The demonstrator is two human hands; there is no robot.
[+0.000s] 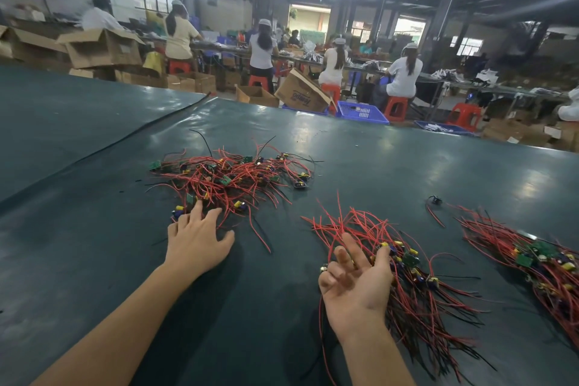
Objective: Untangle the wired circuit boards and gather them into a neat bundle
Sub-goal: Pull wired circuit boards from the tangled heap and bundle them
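Observation:
A tangled heap of small green circuit boards with red and black wires [232,175] lies ahead on the dark green table [94,260]. My left hand [195,240] lies palm down at the heap's near edge, its straight fingertips touching the wires and boards there. A combed bundle of wired boards [416,285] lies to the right, wires fanned out at both ends. My right hand [357,282] rests palm up against that bundle's left side, fingers loosely spread, holding nothing. A second aligned bundle [545,263] lies at the far right.
One loose wired part [434,202] lies alone between the two right bundles. A seam [103,146] runs diagonally across the table cover at the left. Beyond the far edge are cardboard boxes [302,92], blue crates [360,111], red stools and seated workers.

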